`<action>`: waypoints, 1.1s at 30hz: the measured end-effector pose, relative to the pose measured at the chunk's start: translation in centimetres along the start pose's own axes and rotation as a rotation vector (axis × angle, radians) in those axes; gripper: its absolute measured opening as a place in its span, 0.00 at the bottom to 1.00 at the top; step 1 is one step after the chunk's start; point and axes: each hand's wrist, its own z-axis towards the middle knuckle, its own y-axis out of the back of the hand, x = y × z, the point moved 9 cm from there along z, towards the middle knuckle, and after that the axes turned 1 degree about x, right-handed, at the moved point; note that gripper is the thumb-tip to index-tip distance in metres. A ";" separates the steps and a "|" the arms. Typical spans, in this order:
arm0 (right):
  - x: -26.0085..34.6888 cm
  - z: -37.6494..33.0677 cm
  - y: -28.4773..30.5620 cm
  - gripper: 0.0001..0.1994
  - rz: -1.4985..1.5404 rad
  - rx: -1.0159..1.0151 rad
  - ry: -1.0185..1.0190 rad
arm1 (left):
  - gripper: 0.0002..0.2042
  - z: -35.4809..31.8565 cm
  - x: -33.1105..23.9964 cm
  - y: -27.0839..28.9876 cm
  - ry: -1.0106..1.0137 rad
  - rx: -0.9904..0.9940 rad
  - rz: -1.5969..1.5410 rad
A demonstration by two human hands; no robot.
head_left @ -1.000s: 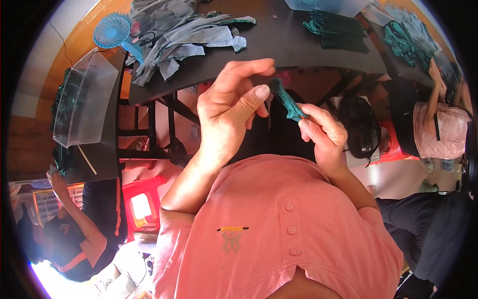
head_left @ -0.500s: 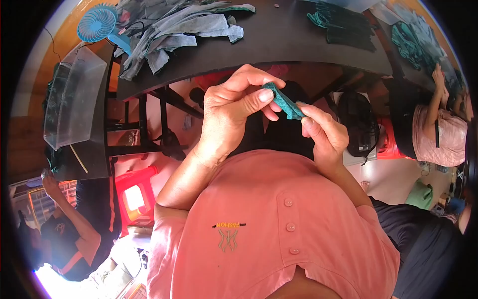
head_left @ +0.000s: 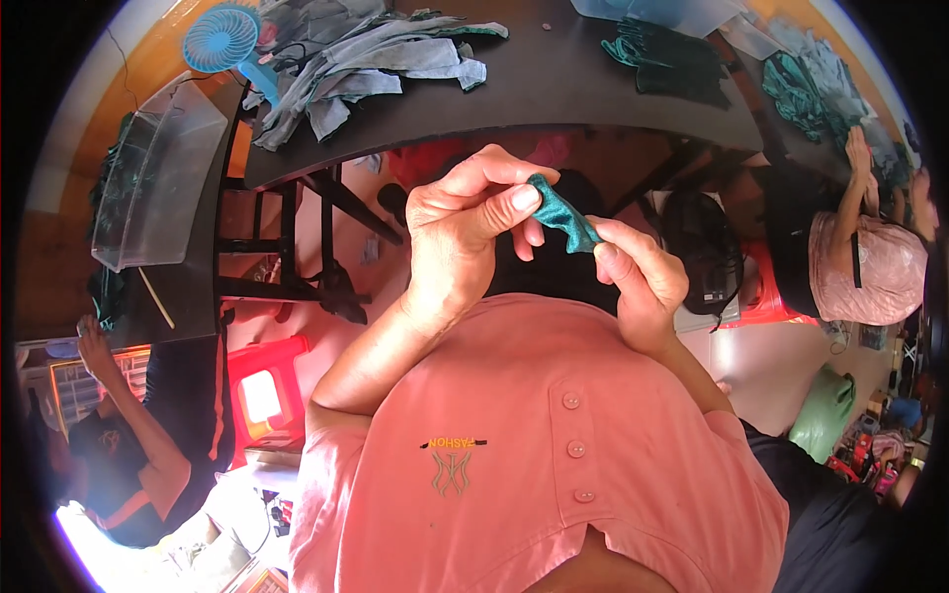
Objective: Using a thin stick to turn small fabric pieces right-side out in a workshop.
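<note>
A small dark-green strip of fabric (head_left: 563, 216) is stretched between my two hands, in front of my chest and short of the table's near edge. My left hand (head_left: 470, 222) pinches its upper left end between thumb and index finger, the other fingers curled behind. At the lower right end, my right hand (head_left: 641, 277) grips it between thumb and fingertips. The fabric looks folded along its length, with a crease in the middle. Its far side is hidden from me.
On the dark table (head_left: 554, 84) lie a heap of grey-green fabric strips (head_left: 395, 64) and a flat dark-green stack (head_left: 677, 61). A blue fan (head_left: 222, 40) stands by the heap. A clear plastic bin (head_left: 163, 178) is at left. Other people work on both sides; a red stool (head_left: 267, 395) stands lower left.
Between my hands, the fabric has turned slightly and shows a wider, more creased face. Both hands keep their pinch and have shifted only a little. My view has tilted slightly.
</note>
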 end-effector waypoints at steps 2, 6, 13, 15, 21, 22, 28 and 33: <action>0.6 -0.5 -0.3 0.12 0.013 -0.002 0.004 | 0.06 -0.6 -0.2 -0.4 0.001 -0.001 0.011; 2.8 -1.8 -0.3 0.12 -0.036 -0.058 0.089 | 0.04 -2.3 -0.8 -1.1 -0.006 -0.042 0.070; 3.3 -4.5 -0.4 0.10 0.112 0.003 -0.225 | 0.03 -5.6 -2.3 -2.6 -0.043 -0.041 0.139; 2.5 -5.3 -1.2 0.09 0.387 0.024 -0.406 | 0.02 -6.2 -3.1 -3.0 -0.097 -0.032 0.274; 3.6 -7.1 -3.1 0.07 0.784 0.045 -0.524 | 0.01 -8.6 -4.7 -5.2 -0.257 0.086 0.325; 3.7 -7.3 -2.7 0.06 0.757 0.027 -0.496 | 0.01 -8.8 -5.0 -5.3 -0.266 0.089 0.324; 5.9 -7.9 -0.4 0.07 0.341 -0.088 -0.220 | 0.16 -9.2 -6.9 -5.7 -0.299 0.132 0.494; 6.9 -8.0 -0.4 0.07 0.270 -0.121 -0.156 | 0.17 -9.1 -7.2 -6.6 -0.094 0.135 0.321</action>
